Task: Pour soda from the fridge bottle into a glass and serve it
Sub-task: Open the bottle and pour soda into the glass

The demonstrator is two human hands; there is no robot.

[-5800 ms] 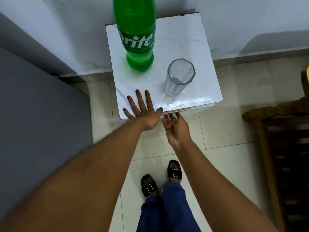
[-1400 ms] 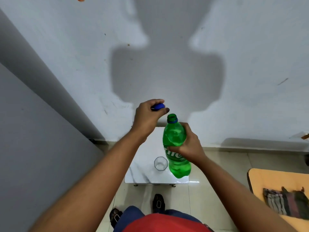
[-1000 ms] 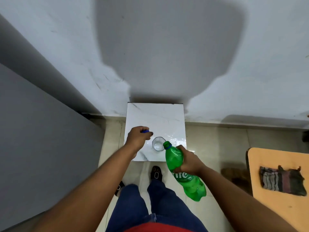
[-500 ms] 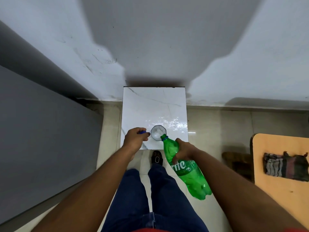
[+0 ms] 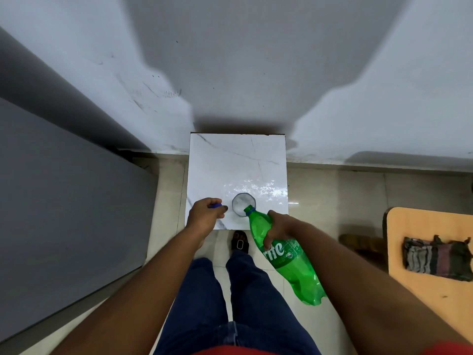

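Item: green soda bottle (image 5: 279,252), uncapped, tilted steeply, mouth over the glass rim; right hand (image 5: 280,228) wrapped round its shoulder.

Item: glass (image 5: 243,207), upright near the tabletop's (image 5: 235,162) front edge, pale foam showing inside.

Item: blue cap (image 5: 215,205), pinched in the left hand (image 5: 206,216), which sits beside the glass at the front left corner.

Step, by my reckoning: pouring under way. Next calls for righting the bottle before overflow, then recapping and serving.

bare forearms, dark blue jeans (image 5: 204,298), a red top (image 5: 230,351) (only its hem), black buckled sandal (image 5: 240,242).
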